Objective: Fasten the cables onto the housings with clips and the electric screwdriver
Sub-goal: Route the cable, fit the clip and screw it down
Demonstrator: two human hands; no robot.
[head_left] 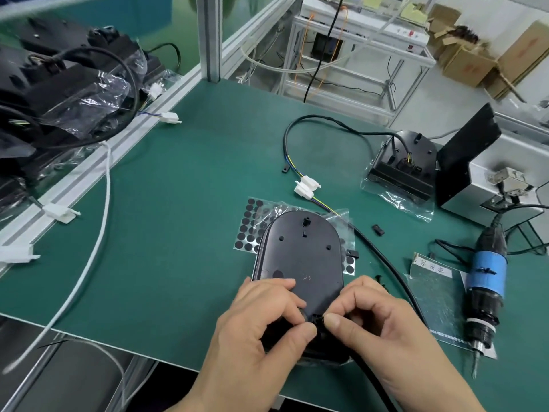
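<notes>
A black oval housing (300, 257) lies flat in front of me on the green mat, partly on a clear bag. Both hands work at its near edge. My left hand (264, 319) and my right hand (374, 319) pinch a small black clip (318, 321) between thumbs and fingers, where the black cable (392, 278) meets the housing. The cable runs off to white connectors (306, 187). The electric screwdriver (484, 281), with a blue band, lies on the mat to the right, untouched. A second housing (401, 165) on a bag sits farther back right.
Loose black clips (378, 229) lie on the mat near the cable. A sheet of black round pads (252, 227) lies under the housing's left side. Bagged housings (59, 93) are piled at the left. A grey box (487, 185) stands at the right edge.
</notes>
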